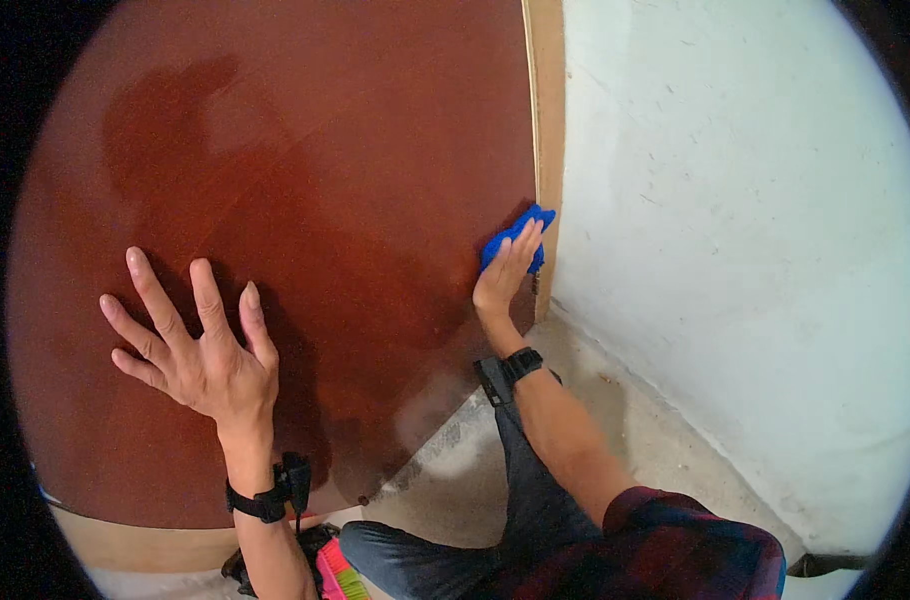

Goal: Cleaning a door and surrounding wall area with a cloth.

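Observation:
A large reddish-brown door panel (395,150) fills the left and middle of the view. My left hand (199,345) lies with fingers spread against its surface and holds nothing. At the panel's right edge, my right hand (507,270) presses a bunched blue cloth (500,244), which reaches onto the pale wooden frame (551,150). Its palm and the underside of the cloth are hidden. Both wrists carry black straps with small devices.
A white wall (725,187) rises at the right, meeting the dusty floor (650,420). Near my left forearm lie a pink brush with green bristles (338,570) and a black plastic bag (237,574). My bent legs are below the panel.

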Motion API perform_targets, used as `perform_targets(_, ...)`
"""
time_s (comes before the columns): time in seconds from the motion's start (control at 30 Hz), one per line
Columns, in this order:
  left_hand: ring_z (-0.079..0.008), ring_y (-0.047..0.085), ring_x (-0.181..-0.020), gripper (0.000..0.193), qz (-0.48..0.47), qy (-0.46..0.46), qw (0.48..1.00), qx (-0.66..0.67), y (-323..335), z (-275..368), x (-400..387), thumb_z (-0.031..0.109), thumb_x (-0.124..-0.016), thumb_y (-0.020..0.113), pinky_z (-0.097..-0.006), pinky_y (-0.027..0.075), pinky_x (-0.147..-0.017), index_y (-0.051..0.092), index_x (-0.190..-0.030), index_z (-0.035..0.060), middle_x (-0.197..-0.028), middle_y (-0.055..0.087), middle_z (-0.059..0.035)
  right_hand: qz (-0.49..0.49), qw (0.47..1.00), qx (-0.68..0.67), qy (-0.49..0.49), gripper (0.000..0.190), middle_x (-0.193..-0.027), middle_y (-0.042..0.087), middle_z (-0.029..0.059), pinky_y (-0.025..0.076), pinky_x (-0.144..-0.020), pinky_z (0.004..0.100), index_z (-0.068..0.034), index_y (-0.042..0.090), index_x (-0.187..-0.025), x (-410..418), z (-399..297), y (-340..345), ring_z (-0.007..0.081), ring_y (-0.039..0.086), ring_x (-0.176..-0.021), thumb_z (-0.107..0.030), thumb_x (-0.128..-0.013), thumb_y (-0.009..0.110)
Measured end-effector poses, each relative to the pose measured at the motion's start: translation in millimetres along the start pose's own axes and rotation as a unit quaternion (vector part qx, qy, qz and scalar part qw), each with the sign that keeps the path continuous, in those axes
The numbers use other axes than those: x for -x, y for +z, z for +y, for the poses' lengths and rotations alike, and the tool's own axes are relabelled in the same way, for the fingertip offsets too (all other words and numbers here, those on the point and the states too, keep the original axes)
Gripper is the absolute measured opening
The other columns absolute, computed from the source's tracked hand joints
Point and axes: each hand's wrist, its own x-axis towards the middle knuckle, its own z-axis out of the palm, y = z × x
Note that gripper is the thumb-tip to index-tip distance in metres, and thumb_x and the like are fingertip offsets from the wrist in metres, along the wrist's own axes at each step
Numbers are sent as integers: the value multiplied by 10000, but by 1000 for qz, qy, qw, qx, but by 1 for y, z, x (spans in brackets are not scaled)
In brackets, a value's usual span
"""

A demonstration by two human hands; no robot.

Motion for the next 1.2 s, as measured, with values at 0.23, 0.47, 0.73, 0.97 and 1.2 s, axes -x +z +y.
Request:
perform_targets(0.23,-402,186,-1535,366,-15,-16,1000,-8,-3,4,-2,450,-937,631,-506,-84,-1228,702,-1248,270,-1626,359,-83,1,995,-19,96,594,-1658,110,260,105,-1235,531,31,188,-1576,49,7,1,452,119,-1524,-309,-1102,304)
perform_targets(0.47,-387,178,-1540,363,-22,-20,999,-27,-2,4,-4,473,-942,618,-492,-108,-1226,709,-1238,284,-1625,362,-73,-101,992,-53,55,682,-1663,9,280,28,-1231,562,26,129,-1591,134,-91,-13,483,19,-1529,-285,-1058,420)
perform_targets(0.73,-388,171,-1541,359,-18,-6,1000,-7,2,-1,4,474,-964,583,-489,-106,-1227,710,-1242,284,-1624,363,-75,-117,929,-169,-309,774,-1625,256,232,59,-1147,734,-121,395,-1540,114,-211,-12,538,130,-1498,-371,-866,683)
perform_targets(0.97,-397,194,-1533,354,-30,-12,999,-25,-6,0,-1,476,-940,619,-508,-99,-1223,715,-1226,292,-1616,378,-88,-25,971,-73,-225,701,-1657,185,225,59,-1193,650,-64,294,-1580,26,-135,-5,479,102,-1528,-375,-989,507)
perform_targets(1.2,-428,220,-1517,339,-34,-33,999,-22,-1,5,-1,519,-904,626,-559,-46,-1212,731,-1153,315,-1602,407,-78,0,997,-49,-60,625,-1651,151,261,66,-1231,558,44,241,-1565,30,-35,3,434,111,-1531,-341,-1079,322)
